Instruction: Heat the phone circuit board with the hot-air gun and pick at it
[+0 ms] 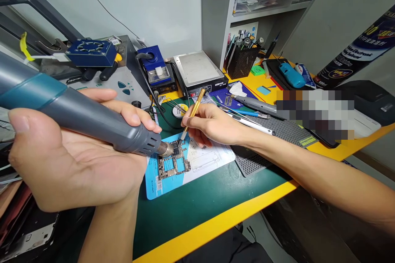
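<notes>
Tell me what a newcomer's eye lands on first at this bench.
The big grey hot-air gun fills the left foreground, held in the left hand, its nozzle aimed at a small circuit board on a blue mat. Just right of it, the right hand holds a gold-handled tool tip-down at the board's top edge.

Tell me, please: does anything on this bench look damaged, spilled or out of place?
Nothing stands out. The left hand holds the hot-air gun with its nozzle at the circuit board, which lies flat on the blue mat. The right hand holds a gold-handled tool to the board.
</notes>
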`<state>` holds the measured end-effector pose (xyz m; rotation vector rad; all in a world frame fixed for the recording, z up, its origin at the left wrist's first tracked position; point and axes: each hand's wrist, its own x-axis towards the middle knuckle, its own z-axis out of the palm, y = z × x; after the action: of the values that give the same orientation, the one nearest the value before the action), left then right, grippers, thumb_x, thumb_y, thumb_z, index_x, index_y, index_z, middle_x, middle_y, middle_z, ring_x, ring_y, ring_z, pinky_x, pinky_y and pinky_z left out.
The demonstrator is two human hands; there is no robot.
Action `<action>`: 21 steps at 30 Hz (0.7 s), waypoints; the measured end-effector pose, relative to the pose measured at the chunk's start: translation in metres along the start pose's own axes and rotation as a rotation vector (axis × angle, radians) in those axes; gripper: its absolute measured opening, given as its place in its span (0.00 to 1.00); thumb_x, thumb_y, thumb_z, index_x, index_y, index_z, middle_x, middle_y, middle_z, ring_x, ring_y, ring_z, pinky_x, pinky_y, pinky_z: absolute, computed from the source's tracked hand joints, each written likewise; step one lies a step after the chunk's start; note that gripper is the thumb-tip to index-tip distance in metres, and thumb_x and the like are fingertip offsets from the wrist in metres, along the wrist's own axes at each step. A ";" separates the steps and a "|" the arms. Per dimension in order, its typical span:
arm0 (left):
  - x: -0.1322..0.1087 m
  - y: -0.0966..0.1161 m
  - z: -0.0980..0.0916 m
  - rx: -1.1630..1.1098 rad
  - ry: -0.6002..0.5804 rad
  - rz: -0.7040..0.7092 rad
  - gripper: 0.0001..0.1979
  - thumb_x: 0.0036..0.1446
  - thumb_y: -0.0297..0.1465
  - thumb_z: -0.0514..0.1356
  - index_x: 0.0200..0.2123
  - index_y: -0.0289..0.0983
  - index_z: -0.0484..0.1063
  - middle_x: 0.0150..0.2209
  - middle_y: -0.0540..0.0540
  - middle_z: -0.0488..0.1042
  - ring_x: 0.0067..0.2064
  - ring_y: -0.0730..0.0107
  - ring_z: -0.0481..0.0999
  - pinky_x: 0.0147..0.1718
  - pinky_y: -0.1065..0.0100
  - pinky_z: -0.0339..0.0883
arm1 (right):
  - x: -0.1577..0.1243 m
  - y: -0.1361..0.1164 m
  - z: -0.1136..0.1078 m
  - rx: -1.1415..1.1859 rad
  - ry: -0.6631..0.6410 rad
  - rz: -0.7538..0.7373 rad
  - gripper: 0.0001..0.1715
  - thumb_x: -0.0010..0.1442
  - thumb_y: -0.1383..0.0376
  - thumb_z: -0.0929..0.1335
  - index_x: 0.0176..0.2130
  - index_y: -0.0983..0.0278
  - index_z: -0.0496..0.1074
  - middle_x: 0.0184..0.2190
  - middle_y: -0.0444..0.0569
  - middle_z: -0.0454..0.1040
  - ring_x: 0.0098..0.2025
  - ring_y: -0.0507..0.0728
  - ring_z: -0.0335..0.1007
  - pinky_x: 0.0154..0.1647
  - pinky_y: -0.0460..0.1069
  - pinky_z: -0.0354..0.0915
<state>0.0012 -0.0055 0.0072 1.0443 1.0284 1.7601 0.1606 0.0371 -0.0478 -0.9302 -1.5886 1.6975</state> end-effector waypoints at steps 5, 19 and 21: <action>-0.004 0.002 0.004 0.171 0.025 0.147 0.33 0.67 0.33 0.24 0.30 0.41 0.67 0.25 0.44 0.57 0.28 0.56 0.67 0.27 0.51 0.63 | -0.001 -0.003 0.002 0.023 0.019 0.018 0.03 0.63 0.69 0.63 0.35 0.65 0.64 0.16 0.39 0.66 0.14 0.50 0.60 0.11 0.42 0.57; 0.000 -0.015 -0.008 -0.084 -0.123 0.255 0.24 0.69 0.44 0.40 0.37 0.37 0.71 0.25 0.45 0.63 0.24 0.61 0.67 0.24 0.60 0.64 | -0.006 -0.001 0.006 -0.016 0.041 0.010 0.08 0.65 0.61 0.65 0.37 0.65 0.64 0.18 0.41 0.65 0.16 0.49 0.60 0.13 0.43 0.55; -0.002 -0.017 -0.009 -0.116 -0.100 0.228 0.22 0.68 0.46 0.44 0.38 0.38 0.70 0.26 0.46 0.64 0.24 0.61 0.68 0.24 0.61 0.64 | -0.007 -0.001 0.007 -0.014 0.047 0.011 0.10 0.65 0.59 0.65 0.36 0.64 0.64 0.19 0.42 0.66 0.16 0.50 0.60 0.13 0.43 0.55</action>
<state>-0.0025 -0.0037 -0.0117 1.2009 0.7603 1.9037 0.1593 0.0274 -0.0461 -0.9803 -1.5689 1.6626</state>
